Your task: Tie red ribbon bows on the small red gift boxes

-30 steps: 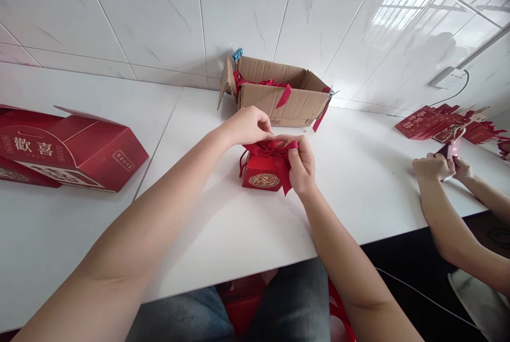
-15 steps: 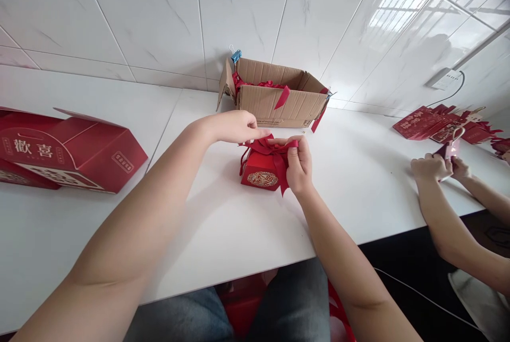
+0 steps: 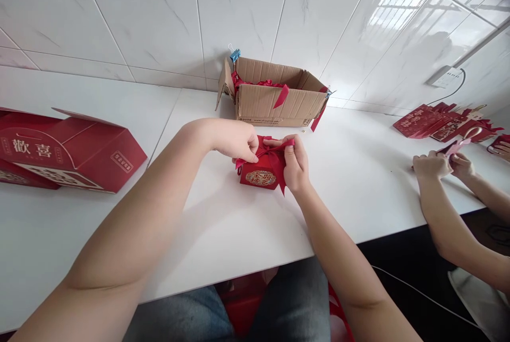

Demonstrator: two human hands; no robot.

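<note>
Lower than before, the left hand (image 3: 241, 143) touches the shiny red ribbon bow (image 3: 272, 154); I cannot tell if it pinches. The right hand (image 3: 297, 164) pinches the bow's right side. Under the bow, a small red paper box (image 3: 260, 178) sits on the white table (image 3: 247, 230).

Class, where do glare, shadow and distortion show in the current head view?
Head view: bright, striped glare on the tiled wall, upper right; head view: soft shadow on the white table beside the left arm; head view: that arm widens toward the lower-left corner, likely lens distortion.
</note>
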